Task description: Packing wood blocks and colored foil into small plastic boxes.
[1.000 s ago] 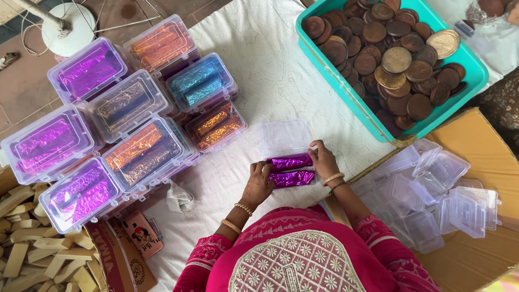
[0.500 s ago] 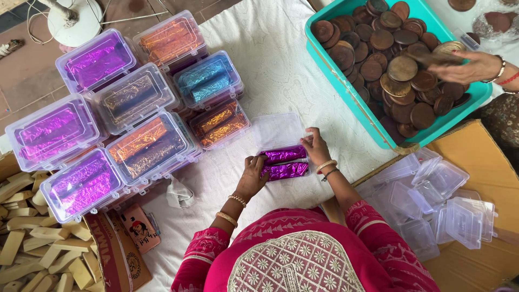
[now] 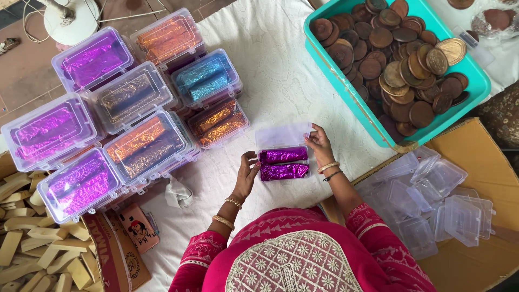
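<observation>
A small clear plastic box (image 3: 283, 157) lay on the white cloth (image 3: 270, 81) straight before the person, its lid (image 3: 282, 134) thrown back and two purple foil-wrapped rolls (image 3: 283, 164) lying side by side inside. The left hand (image 3: 248, 172) rested against the box's left end with loose, half-curled fingers, its grip clenched on nothing, while the right hand (image 3: 320, 145) touched the right end by the lid hinge, likewise holding nothing. Closed boxes of foil rolls (image 3: 130, 108) were stacked to the left, a teal tray (image 3: 476, 81) of brown discs (image 3: 400, 54) stood at upper right, and empty clear boxes (image 3: 432, 200) lay on cardboard to the right.
</observation>
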